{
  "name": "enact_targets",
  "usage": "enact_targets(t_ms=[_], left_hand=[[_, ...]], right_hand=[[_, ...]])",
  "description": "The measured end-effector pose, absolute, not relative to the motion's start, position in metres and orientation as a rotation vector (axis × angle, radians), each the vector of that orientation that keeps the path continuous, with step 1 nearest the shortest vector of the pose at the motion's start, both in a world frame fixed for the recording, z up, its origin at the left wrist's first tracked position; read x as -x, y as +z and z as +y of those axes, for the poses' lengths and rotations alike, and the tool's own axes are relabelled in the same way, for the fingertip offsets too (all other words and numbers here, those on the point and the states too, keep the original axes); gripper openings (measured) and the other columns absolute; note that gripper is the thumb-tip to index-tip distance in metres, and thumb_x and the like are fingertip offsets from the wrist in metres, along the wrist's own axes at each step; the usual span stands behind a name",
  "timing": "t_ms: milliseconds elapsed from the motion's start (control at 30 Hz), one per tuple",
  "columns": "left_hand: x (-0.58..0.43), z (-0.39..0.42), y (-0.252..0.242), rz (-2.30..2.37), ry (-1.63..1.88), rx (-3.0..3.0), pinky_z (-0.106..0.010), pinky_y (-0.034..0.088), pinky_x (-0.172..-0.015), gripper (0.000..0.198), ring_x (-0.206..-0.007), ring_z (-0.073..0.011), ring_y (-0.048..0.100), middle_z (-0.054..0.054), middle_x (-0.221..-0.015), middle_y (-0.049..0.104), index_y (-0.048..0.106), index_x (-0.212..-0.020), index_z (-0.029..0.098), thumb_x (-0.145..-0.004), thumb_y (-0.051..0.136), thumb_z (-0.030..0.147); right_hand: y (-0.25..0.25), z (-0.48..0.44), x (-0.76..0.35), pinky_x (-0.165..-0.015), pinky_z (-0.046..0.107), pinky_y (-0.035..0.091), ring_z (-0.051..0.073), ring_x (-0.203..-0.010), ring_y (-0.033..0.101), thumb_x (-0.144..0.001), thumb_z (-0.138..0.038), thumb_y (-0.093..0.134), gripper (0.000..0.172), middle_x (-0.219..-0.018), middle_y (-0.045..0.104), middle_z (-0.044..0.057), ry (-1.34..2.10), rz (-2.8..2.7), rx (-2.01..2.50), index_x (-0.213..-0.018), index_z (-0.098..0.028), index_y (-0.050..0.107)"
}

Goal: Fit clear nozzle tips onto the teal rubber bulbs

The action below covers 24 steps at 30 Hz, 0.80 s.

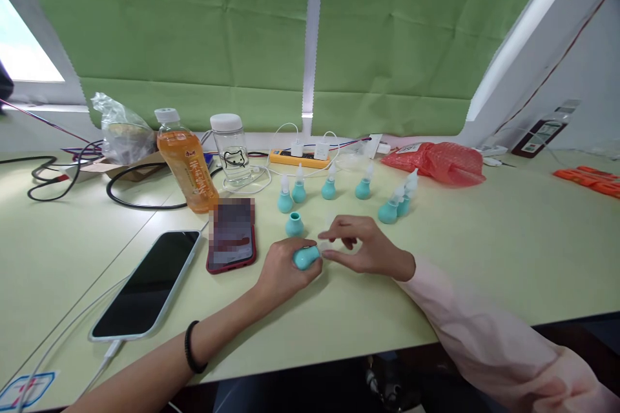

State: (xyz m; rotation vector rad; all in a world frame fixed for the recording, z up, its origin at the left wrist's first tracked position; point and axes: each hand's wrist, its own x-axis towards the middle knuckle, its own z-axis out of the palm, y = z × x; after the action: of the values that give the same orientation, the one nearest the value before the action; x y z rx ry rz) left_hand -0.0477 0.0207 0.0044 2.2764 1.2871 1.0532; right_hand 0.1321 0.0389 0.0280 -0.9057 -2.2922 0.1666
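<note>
My left hand (283, 269) is closed around a small teal rubber bulb (305, 257) lying on its side on the pale table (484, 251). My right hand (361, 246) pinches at the bulb's mouth, where a small clear tip seems to sit, too small to be sure. Just behind stands a teal bulb without a tip (294, 224). Further back stand several teal bulbs with white nozzles (329, 186), in a loose row.
A red-cased phone (232, 244) and a larger black phone (145, 284) on a cable lie to the left. An orange drink bottle (186, 164), a clear jar (232, 151), a yellow power strip (303, 156), cables and a red bag (438, 161) line the back.
</note>
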Motion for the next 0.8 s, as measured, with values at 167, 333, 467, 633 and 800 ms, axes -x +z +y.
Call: enact_targets(t_ms=[167,333,467,633,800], left_hand=[[0.048,0.02,0.005,1.348,1.004,-2.354,-0.025,0.043,-0.059,0.019,-0.065,-0.0162,0.057,-0.004,-0.073,0.063,0.062,-0.083,0.016,-0.068,0.053,0.024],[0.049,0.019,0.004,1.431,0.934,-2.421,-0.023,0.042,-0.055,0.022,-0.064,-0.0156,0.056,-0.003,-0.073,0.061,0.062,-0.085,0.018,-0.067,0.052,0.025],[0.048,0.018,0.004,1.453,0.9,-2.502,-0.023,0.042,-0.054,0.022,-0.065,-0.0161,0.057,-0.003,-0.073,0.061,0.063,-0.086,0.019,-0.067,0.051,0.025],[0.049,0.019,0.0,1.428,0.936,-2.726,-0.025,0.043,-0.054,0.021,-0.065,-0.0169,0.057,-0.004,-0.071,0.06,0.063,-0.084,0.019,-0.068,0.049,0.025],[0.051,0.021,-0.004,1.408,1.011,-2.899,-0.026,0.043,-0.053,0.021,-0.062,-0.0166,0.055,-0.004,-0.068,0.06,0.062,-0.085,0.019,-0.07,0.048,0.024]], right_hand=[[0.021,0.04,-0.13,-0.048,0.021,0.037,0.007,-0.049,0.043,-0.073,-0.03,0.054,0.017,-0.069,0.057,0.002,0.284,-2.338,0.871,-0.08,-0.019,0.064],[0.023,0.047,-0.134,-0.051,0.021,0.04,0.009,-0.056,0.05,-0.075,-0.026,0.052,0.015,-0.069,0.059,0.003,0.405,-2.385,0.762,-0.078,-0.018,0.065],[0.024,0.049,-0.135,-0.052,0.021,0.041,0.01,-0.059,0.051,-0.074,-0.022,0.054,0.012,-0.068,0.06,0.003,0.408,-2.399,0.705,-0.072,-0.017,0.065],[0.022,0.048,-0.132,-0.054,0.024,0.041,0.012,-0.063,0.05,-0.073,-0.018,0.054,0.009,-0.066,0.06,0.004,0.305,-2.45,0.735,-0.07,-0.016,0.062],[0.021,0.045,-0.13,-0.053,0.023,0.04,0.013,-0.064,0.049,-0.074,-0.016,0.052,0.008,-0.065,0.058,0.003,0.237,-2.461,0.8,-0.073,-0.015,0.059]])
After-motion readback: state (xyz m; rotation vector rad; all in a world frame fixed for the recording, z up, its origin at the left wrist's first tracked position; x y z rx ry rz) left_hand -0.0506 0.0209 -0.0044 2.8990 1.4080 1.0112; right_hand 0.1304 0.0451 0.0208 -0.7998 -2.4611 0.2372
